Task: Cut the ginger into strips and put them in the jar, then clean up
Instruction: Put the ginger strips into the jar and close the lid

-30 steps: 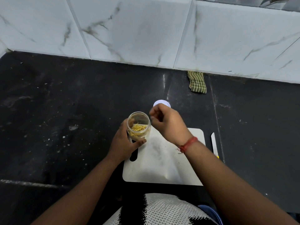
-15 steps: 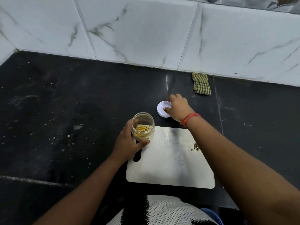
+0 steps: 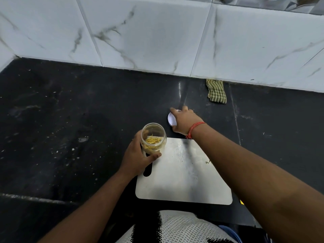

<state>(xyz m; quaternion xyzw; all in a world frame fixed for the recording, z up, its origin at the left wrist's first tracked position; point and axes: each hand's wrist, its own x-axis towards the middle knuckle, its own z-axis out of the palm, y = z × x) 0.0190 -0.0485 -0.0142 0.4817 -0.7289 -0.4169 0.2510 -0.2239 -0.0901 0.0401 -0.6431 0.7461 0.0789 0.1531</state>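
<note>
My left hand (image 3: 138, 158) is wrapped round the jar (image 3: 153, 138), fingers curled on the far side and thumb across its near wall, holding it at the far left corner of the board (image 3: 184, 174). The ginger (image 3: 152, 142) is in there already, a loose heap of pale yellow strips low in the jar, mouth open to the ceiling. So by my reckoning cutting and filling are done, and closing the jar is the step in hand.

My right hand (image 3: 186, 122) is out past the board's far edge, spread over the lid (image 3: 171, 119), fingers bent down around its rim. Touching it, yes; whether I've got a true pinch I can't tell, since my hand hides most of it.

Next I need to lift the lid, bring it left over the mouth, seat it level and twist, left hand keeping the jar from turning.

The jar is clear, round, smooth-walled, probably slippery. The lid is a flat white disc. The board is pale and smooth, with rounded corners, a slot handle and a few scraps near its right side. The table (image 3: 70, 120) is dark polished stone, flecked with crumbs. A checked cloth (image 3: 216, 91) lies crumpled by the marbled tile wall.
</note>
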